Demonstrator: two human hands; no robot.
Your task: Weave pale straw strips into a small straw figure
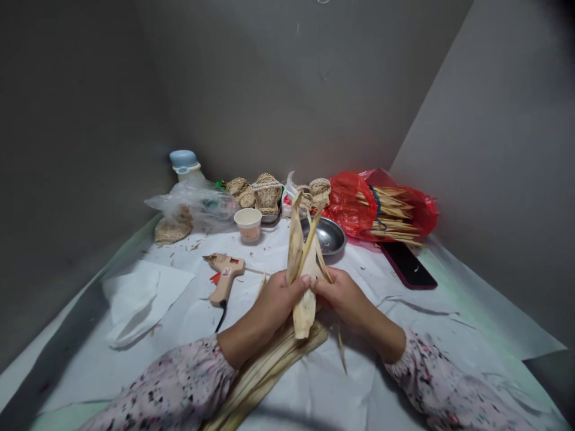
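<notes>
1. The left hand (pixel 279 302) and right hand (pixel 348 299) are curled nearly closed, both holding a pale dried husk (pixel 305 314) between them; their thumbs meet near its middle, while most fingers are hidden behind
2. The husk is held up over the middle of the white-covered table (pixel 332 398), seemingly gripped from both sides to keep the thin, curling pieces together and steady
3. Its long axis runs roughly in line with the person's view: the blunt, wide end points down toward the body, the narrow tips fan away toward the steel bowl (pixel 333 236)
4. A bundle of long dried husks (pixel 269 377) lies slantwise beneath, from by the left forearm to below the hands, probably so stock stays within reach
5. The glue gun (pixel 227 278) lies left of the left hand, nozzle pointing left, perhaps set there to keep its tip clear of the hands
</notes>
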